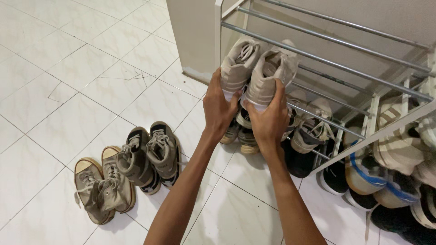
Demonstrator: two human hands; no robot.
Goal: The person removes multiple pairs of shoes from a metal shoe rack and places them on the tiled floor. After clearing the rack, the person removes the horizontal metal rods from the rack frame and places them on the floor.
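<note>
Far left on the white tiled floor [59,68], a pair of tan high-top sneakers [102,188] lies with laces loose, and just beside them stands a pair of grey and black sneakers [150,159], toes pointing away. Moving in, the left hand [218,109] is wrapped around the heel of a beige sneaker [238,63], fingers curled tight on its back. Right next to it, the right hand [269,119] grips the heel of the second beige sneaker [268,75] the same way, fingers closed around it. Both shoes are side by side, touching, toes pushed in over the rails of the metal shoe rack [327,61], on its middle level. Below the hands, more sneakers sit at the rack's foot on the floor. Further right, white laced sneakers [311,129] rest on a lower rail, and at the far right a jumble of striped shoes [395,149] crowds the rack's end.
</note>
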